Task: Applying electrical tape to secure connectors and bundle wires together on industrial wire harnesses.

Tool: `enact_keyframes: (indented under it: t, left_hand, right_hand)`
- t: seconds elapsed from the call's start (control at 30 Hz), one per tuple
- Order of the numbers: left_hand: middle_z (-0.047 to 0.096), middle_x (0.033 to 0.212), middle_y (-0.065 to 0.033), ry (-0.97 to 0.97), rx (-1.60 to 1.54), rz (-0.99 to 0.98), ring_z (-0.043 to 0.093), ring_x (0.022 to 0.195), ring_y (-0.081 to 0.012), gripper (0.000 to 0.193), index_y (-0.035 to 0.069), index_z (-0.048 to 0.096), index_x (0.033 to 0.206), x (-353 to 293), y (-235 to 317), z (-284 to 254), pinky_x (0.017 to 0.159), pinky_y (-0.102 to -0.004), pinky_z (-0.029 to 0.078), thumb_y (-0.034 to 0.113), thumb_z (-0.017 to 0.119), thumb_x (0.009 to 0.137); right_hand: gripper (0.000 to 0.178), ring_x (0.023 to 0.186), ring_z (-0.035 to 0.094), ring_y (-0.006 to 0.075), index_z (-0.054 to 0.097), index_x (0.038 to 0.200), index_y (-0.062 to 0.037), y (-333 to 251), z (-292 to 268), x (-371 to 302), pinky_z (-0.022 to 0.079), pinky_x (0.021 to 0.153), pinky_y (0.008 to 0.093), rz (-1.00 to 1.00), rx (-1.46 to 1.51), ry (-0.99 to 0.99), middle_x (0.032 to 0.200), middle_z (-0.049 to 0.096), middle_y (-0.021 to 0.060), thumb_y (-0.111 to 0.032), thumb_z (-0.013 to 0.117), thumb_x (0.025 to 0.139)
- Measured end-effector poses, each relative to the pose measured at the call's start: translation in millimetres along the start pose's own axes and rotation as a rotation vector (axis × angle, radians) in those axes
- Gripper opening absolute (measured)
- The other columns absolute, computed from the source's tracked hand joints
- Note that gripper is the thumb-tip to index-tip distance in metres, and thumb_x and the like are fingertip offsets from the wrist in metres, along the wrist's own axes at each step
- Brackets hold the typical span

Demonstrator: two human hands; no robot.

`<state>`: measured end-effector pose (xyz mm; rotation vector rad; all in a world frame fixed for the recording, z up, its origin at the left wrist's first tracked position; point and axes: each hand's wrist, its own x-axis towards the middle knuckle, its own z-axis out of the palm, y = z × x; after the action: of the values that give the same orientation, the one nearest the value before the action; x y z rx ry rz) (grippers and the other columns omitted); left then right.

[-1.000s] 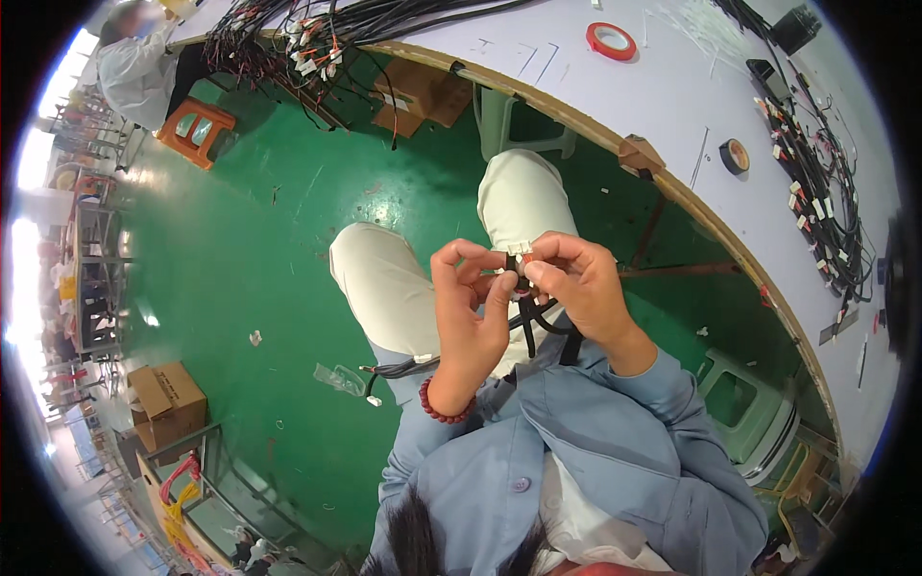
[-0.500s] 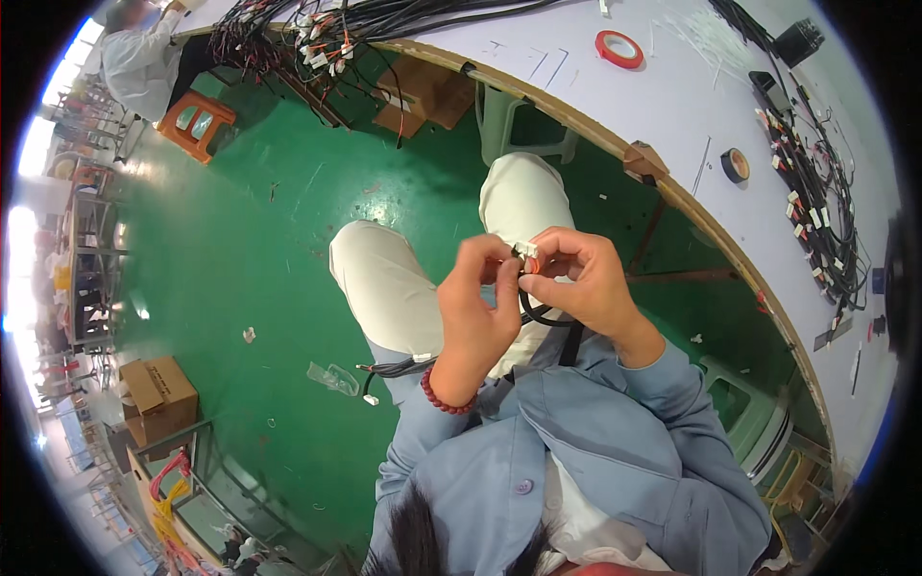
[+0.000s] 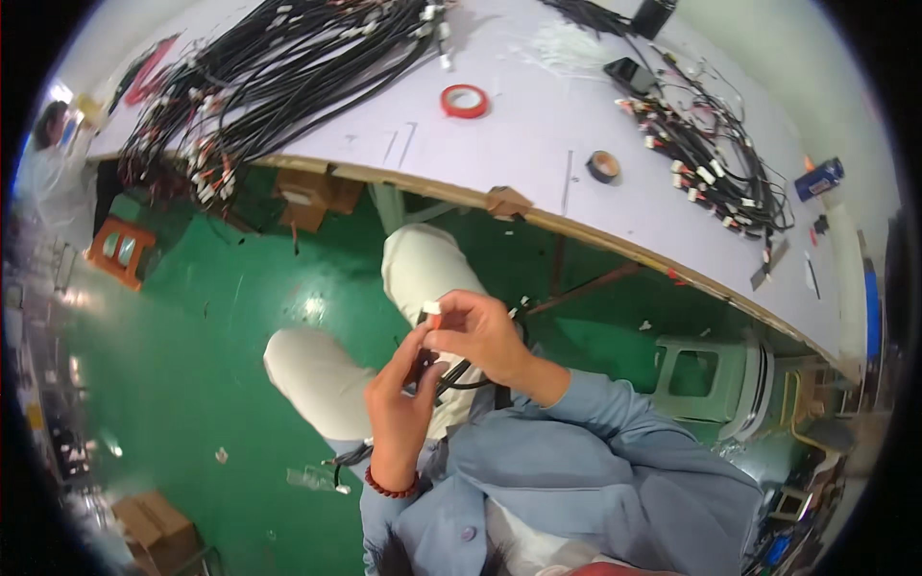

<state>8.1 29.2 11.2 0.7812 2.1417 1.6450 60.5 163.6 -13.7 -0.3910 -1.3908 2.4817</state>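
Observation:
A small white connector [image 3: 431, 308] with a bit of orange wire [image 3: 438, 323] stands up between my hands, above my lap. My right hand [image 3: 488, 336] is closed, thumb and forefinger pinching the wire end just below the connector. Just beside it my left hand [image 3: 396, 392] is closed too, its fingertips bent round the black cable under the connector; the exact grip is partly hidden. Black cable [image 3: 459, 376] loops from the hands across my right thigh. More cable ends [image 3: 357, 453] with white plugs stick out by my left wrist.
Ahead stands a white table [image 3: 519, 144] with a large bundle of black cables [image 3: 288, 86], a red tape roll [image 3: 465, 101], a black tape roll [image 3: 603, 167] and another wire harness [image 3: 706, 163]. A green stool [image 3: 687, 379] is at right, an orange stool [image 3: 120, 252] at far left.
The view has swung, showing more of the table. My left fingers have moved down from the white connector to the cable below it; my right hand still pinches next to the connector.

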Motion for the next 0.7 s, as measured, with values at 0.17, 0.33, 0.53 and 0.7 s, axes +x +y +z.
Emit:
enact_keyframes:
  t: [0.17,0.33,0.53,0.7]
  left_hand:
    - [0.065,0.081,-0.0105,0.221,0.108,0.265,0.062,0.070,-0.0145,0.037,0.003,0.064,0.106,4.3,-32.2,8.0,0.062,-0.0249,0.048,-0.014,0.059,0.073]
    - [0.061,0.075,-0.0090,0.174,0.042,0.106,0.056,0.061,-0.0137,0.040,0.004,0.063,0.108,9.8,-21.7,-4.4,0.054,-0.0258,0.043,-0.016,0.052,0.075]
    - [0.053,0.071,-0.0058,0.137,-0.042,0.130,0.050,0.056,-0.0105,0.038,0.003,0.063,0.107,11.5,-20.9,0.0,0.050,-0.0226,0.039,-0.015,0.049,0.077]
    - [0.054,0.075,-0.0056,0.141,-0.133,0.119,0.049,0.055,-0.0086,0.035,0.002,0.062,0.107,10.0,-22.1,0.7,0.049,-0.0208,0.038,-0.014,0.047,0.080]
  right_hand:
    - [0.015,0.084,0.054,0.0103,0.059,0.089,-0.0008,-7.0,0.4,2.3,0.042,0.080,0.0266,-0.186,-0.279,-0.091,0.086,0.058,0.0018,0.000,0.067,0.077]
    - [0.009,0.087,0.058,0.0190,0.061,0.085,-0.0049,-68.6,-14.3,-0.1,0.047,0.076,0.0319,-0.536,-1.093,-0.145,0.090,0.060,0.0082,-0.004,0.064,0.077]
    - [0.035,0.105,0.051,0.0287,0.056,0.111,-0.0066,-177.9,-96.5,5.4,0.042,0.088,0.0347,-0.617,-1.771,0.592,0.111,0.053,0.0118,-0.017,0.064,0.078]
    - [0.034,0.096,0.051,0.0292,0.055,0.112,-0.0068,-158.1,-137.4,23.9,0.044,0.081,0.0353,-0.418,-1.949,0.606,0.099,0.051,0.0132,-0.019,0.060,0.081]
